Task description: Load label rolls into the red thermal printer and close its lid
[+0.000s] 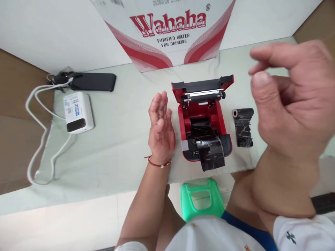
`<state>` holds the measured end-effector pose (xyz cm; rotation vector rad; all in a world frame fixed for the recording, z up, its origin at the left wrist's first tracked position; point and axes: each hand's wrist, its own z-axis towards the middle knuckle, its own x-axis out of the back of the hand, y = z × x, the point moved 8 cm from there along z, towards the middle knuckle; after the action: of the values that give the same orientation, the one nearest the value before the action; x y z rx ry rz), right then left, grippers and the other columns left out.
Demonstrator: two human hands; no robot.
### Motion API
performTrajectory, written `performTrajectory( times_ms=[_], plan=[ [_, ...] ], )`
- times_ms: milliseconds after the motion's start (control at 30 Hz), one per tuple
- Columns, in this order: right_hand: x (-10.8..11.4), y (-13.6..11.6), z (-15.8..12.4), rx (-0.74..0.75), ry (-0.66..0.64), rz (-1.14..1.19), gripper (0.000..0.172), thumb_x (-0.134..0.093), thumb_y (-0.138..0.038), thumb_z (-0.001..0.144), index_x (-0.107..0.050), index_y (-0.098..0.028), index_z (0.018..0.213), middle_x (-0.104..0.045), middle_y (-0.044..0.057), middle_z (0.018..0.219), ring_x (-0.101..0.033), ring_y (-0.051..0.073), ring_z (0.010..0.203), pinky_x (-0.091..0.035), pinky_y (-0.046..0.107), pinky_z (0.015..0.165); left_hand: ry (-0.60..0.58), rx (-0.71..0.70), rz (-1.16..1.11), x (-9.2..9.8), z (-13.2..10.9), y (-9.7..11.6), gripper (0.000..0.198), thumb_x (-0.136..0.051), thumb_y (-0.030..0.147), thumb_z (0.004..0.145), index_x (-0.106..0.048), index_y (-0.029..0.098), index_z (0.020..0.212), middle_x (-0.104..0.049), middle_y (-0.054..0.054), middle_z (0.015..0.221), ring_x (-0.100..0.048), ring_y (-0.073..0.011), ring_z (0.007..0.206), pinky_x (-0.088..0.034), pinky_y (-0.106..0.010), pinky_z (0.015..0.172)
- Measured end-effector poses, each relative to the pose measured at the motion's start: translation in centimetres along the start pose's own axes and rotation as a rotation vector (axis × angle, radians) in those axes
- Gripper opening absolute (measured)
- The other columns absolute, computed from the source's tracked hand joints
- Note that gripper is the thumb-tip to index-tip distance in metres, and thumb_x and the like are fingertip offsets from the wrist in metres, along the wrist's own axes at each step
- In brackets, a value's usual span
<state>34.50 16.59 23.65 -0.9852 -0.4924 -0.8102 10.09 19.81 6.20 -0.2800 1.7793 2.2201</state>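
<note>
A small red and black printer (227, 122) stands on the table with its lid (204, 83) raised. From inside it a strip of glossy black film (211, 153) hangs over the front edge. My left hand (161, 130) rests just left of the printer, palm turned up toward it, fingers stretched out and holding nothing. High on the right, close to the camera, is my right hand (293, 94); its fingers are bent, with thumb and forefinger slightly apart and nothing visible between them. A partly unrolled black film roll (244, 128) lies right of the printer.
A Wahaha water carton (172, 35) stands behind the printer. To the left lie a black phone (92, 81), a white box-shaped device (78, 112) and a looped white cable (28, 150). A green stool (202, 212) is below the table's front edge.
</note>
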Motion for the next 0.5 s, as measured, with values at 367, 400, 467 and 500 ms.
performTrajectory(
  times_ms=[367, 400, 467, 500],
  plan=[
    [-1.9, -0.1, 0.1, 0.019, -0.415, -0.076, 0.042, -0.047, -0.039, 0.122, -0.087, -0.028, 0.120, -0.087, 0.005, 0.115, -0.083, 0.026, 0.107, -0.062, 0.036, 0.089, 0.185, 0.009, -0.144, -1.6, 0.3, 1.9, 0.061, -0.059, 0.082, 0.105, -0.077, 0.034, 0.137, -0.084, -0.006, 0.140, -0.047, -0.0339, 0.174, -0.033, -0.056, 0.147],
    [-1.8, -0.2, -0.2, 0.025, -0.469, -0.076, 0.042, -0.048, -0.039, 0.122, -0.088, -0.029, 0.116, -0.087, 0.004, 0.107, -0.083, 0.025, 0.098, -0.061, 0.035, 0.083, 0.194, -0.014, -0.141, -1.3, 0.3, 2.2, 0.061, -0.057, 0.081, 0.106, -0.079, 0.032, 0.133, -0.087, -0.006, 0.128, -0.053, -0.0335, 0.170, -0.031, -0.056, 0.148],
    [-1.8, -0.5, -1.0, 0.050, -0.572, -0.068, 0.040, -0.050, -0.037, 0.120, -0.088, -0.029, 0.115, -0.085, 0.003, 0.095, -0.079, 0.023, 0.080, -0.057, 0.034, 0.071, 0.181, -0.051, -0.134, -0.8, 0.4, 2.5, 0.056, -0.062, 0.075, 0.106, -0.082, 0.029, 0.129, -0.088, -0.006, 0.109, -0.065, -0.0334, 0.158, -0.030, -0.056, 0.148],
    [-1.9, -0.7, -1.4, 0.064, -0.611, -0.063, 0.039, -0.050, -0.036, 0.119, -0.088, -0.027, 0.117, -0.084, 0.003, 0.091, -0.075, 0.022, 0.072, -0.055, 0.035, 0.067, 0.161, -0.057, -0.129, -0.6, 0.5, 2.4, 0.050, -0.070, 0.070, 0.102, -0.082, 0.029, 0.129, -0.087, -0.004, 0.104, -0.069, -0.0335, 0.153, -0.031, -0.057, 0.148]
  ],
)
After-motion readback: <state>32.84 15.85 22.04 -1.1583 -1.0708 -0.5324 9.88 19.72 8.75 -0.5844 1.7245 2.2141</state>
